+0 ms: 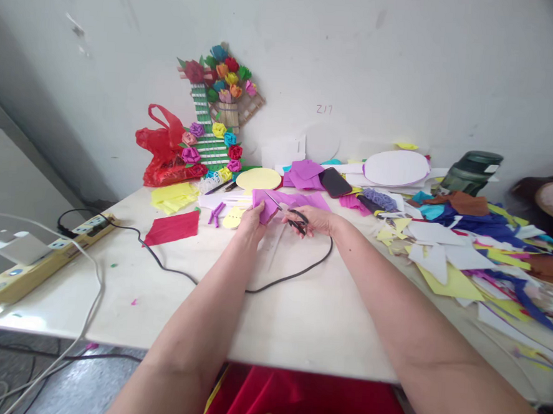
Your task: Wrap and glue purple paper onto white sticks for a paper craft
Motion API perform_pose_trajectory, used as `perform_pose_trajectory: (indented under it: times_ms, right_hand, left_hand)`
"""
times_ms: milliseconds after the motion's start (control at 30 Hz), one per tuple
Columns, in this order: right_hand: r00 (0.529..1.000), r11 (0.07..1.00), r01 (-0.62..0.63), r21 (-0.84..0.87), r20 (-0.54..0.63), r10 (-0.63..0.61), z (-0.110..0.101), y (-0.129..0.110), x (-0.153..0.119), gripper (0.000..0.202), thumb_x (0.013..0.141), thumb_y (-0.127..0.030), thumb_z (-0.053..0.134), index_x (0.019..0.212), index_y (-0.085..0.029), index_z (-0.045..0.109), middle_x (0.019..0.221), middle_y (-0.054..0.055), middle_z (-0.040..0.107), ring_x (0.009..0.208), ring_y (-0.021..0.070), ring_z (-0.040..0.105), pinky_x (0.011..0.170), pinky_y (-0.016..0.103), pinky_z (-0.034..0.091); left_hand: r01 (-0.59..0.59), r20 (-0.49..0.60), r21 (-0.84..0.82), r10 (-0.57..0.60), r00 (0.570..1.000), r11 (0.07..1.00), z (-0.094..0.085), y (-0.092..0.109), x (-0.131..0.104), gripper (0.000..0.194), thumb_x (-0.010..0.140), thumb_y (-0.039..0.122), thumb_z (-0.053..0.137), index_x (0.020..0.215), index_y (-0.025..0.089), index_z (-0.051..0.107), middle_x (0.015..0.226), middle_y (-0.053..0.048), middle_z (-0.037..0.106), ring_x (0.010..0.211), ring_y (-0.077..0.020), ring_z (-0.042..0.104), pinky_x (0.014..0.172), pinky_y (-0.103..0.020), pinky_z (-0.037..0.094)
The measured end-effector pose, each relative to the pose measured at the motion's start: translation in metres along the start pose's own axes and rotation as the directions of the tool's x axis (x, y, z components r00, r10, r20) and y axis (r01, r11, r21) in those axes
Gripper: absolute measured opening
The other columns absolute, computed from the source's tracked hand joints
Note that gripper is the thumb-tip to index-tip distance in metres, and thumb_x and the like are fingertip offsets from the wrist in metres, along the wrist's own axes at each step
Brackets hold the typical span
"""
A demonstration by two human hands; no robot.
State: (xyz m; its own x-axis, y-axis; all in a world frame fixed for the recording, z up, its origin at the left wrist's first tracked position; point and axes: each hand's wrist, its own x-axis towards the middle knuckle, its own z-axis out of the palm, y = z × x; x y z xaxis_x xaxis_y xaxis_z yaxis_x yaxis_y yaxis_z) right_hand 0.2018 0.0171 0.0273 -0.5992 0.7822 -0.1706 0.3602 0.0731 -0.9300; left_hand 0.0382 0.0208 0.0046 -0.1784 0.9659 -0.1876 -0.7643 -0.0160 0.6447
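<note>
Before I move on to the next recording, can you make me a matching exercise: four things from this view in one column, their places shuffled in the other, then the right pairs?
Things
1. black-handled scissors
2. red plastic bag
3. yellow power strip
4. purple paper sheet

Places
A. along the left edge of the table
B. held in the left hand
C. just left of the paper-flower decoration
D. held in the right hand

Pairs: 1-D; 2-C; 3-A; 4-B

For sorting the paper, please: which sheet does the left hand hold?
The purple sheet by the scissors; the purple pile, red sheet and yellow sheet lie unheld.
</note>
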Motion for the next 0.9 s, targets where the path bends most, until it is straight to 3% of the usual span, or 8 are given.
perform_pose_trajectory:
  times_ms: [600, 900]
  right_hand:
    - [1.000, 1.000, 0.000, 0.012, -0.013, 0.000, 0.0014, -0.0022, -0.0020, 0.038, 0.079, -0.047, 0.052, 0.091, -0.011, 0.057, 0.050, -0.002, 0.050, 0.037, 0.0067, 0.048, 0.026, 0.015, 0.031]
    - [1.000, 1.000, 0.019, 0.003, -0.025, -0.019, -0.0008, 0.0028, 0.0012, 0.029, 0.082, -0.038, 0.052, 0.092, -0.012, 0.057, 0.050, -0.004, 0.050, 0.036, 0.0065, 0.048, 0.025, 0.015, 0.030]
  left_hand:
    - [0.025, -0.055, -0.032, -0.027, 0.998, 0.999, 0.0029, 0.0037, -0.0022, 0.026, 0.078, 0.002, 0.049, 0.098, 0.016, 0.058, 0.068, -0.001, 0.064, 0.062, -0.0115, 0.063, 0.072, -0.030, 0.054]
    - [0.011, -0.062, -0.054, -0.014, 0.998, 0.998, 0.0021, 0.0026, 0.0006, 0.016, 0.077, 0.000, 0.049, 0.081, 0.013, 0.058, 0.068, -0.001, 0.063, 0.062, -0.0114, 0.062, 0.075, -0.033, 0.053]
